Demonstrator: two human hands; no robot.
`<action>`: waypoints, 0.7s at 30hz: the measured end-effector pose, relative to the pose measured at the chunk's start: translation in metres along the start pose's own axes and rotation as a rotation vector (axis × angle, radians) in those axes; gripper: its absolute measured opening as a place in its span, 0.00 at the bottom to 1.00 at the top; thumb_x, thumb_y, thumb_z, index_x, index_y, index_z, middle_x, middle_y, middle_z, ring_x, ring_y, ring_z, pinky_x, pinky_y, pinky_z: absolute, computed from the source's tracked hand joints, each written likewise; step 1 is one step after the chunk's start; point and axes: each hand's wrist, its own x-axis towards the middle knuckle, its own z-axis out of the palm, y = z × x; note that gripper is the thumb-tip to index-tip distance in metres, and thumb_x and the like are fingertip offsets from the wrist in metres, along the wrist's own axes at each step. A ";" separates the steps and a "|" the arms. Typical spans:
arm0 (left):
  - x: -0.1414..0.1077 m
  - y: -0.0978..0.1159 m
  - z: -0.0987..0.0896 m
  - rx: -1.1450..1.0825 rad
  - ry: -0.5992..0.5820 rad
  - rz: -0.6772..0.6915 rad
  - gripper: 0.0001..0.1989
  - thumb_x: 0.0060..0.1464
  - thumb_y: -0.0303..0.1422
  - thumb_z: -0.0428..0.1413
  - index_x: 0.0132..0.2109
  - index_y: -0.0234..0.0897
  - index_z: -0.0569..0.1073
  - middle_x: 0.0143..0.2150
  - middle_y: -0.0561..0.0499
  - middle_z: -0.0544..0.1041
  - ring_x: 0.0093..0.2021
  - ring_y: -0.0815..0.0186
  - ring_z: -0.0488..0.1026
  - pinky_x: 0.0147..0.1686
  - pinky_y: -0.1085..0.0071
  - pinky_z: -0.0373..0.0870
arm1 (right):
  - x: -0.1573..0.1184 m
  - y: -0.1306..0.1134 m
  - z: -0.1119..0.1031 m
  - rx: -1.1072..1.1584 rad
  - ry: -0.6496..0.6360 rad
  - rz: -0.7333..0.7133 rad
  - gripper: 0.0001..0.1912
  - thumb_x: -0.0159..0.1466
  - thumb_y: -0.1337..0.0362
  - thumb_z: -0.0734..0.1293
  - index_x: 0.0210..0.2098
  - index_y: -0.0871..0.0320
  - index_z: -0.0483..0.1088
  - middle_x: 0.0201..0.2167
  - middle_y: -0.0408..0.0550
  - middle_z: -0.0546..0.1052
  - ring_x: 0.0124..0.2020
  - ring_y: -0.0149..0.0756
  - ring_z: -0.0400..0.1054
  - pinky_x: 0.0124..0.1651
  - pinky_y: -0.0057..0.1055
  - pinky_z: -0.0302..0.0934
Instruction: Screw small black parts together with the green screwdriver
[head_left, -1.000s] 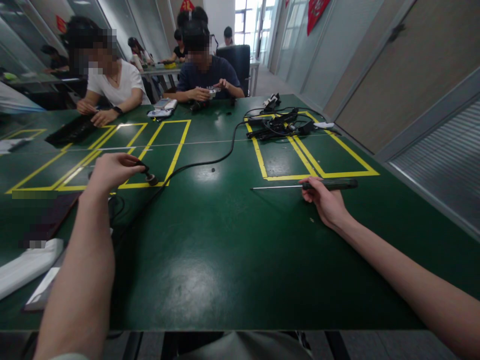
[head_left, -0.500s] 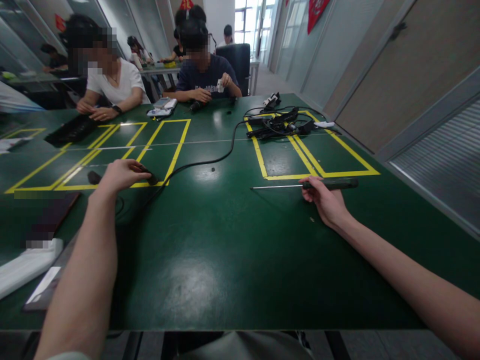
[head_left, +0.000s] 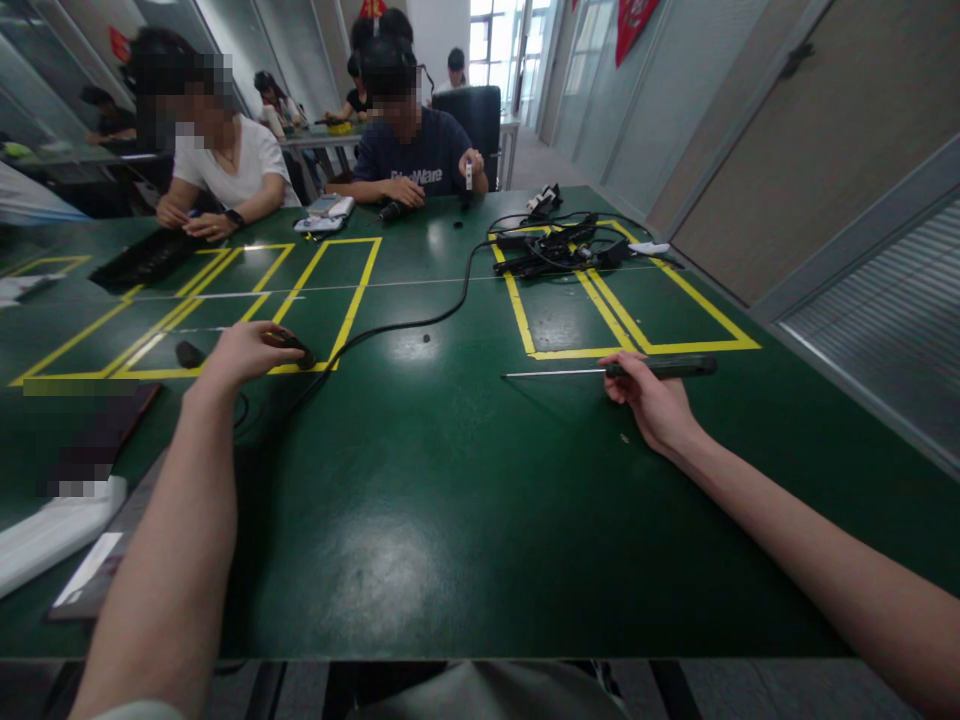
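My left hand is closed on a small dark object beside the yellow tape at the left; the object's exact shape is partly hidden by the fingers. Another small dark piece lies on the table just left of that hand. On the right, my right hand grips a screwdriver by its dark green handle, the thin metal shaft pointing left over the green table.
A black cable runs from the left hand's side to a heap of black cables at the back right. A white object lies at the left edge. Two people sit across the table, one near a black tray.
My left hand has shifted very slightly to the right. The person opposite in the dark shirt has moved a raised hand with a white item to the right. My right hand is unchanged.
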 end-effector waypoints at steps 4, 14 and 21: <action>0.001 0.002 0.000 0.104 -0.015 0.013 0.10 0.52 0.38 0.66 0.38 0.35 0.81 0.34 0.54 0.84 0.37 0.63 0.76 0.35 0.74 0.64 | 0.001 0.002 -0.001 -0.011 -0.006 -0.015 0.20 0.47 0.48 0.80 0.27 0.57 0.79 0.19 0.42 0.73 0.19 0.26 0.63 0.19 0.23 0.55; 0.007 -0.006 0.012 0.021 -0.040 -0.013 0.11 0.48 0.38 0.66 0.35 0.35 0.78 0.28 0.54 0.78 0.35 0.62 0.75 0.35 0.72 0.65 | 0.001 0.002 -0.001 -0.023 -0.012 -0.022 0.20 0.48 0.47 0.80 0.27 0.56 0.78 0.19 0.42 0.73 0.19 0.27 0.63 0.19 0.25 0.55; 0.014 -0.012 0.033 -0.067 0.033 -0.040 0.14 0.44 0.39 0.68 0.31 0.36 0.74 0.24 0.55 0.73 0.36 0.59 0.72 0.35 0.71 0.63 | 0.000 0.001 -0.001 -0.040 -0.015 -0.032 0.21 0.48 0.45 0.80 0.27 0.55 0.78 0.19 0.41 0.73 0.19 0.28 0.63 0.19 0.25 0.56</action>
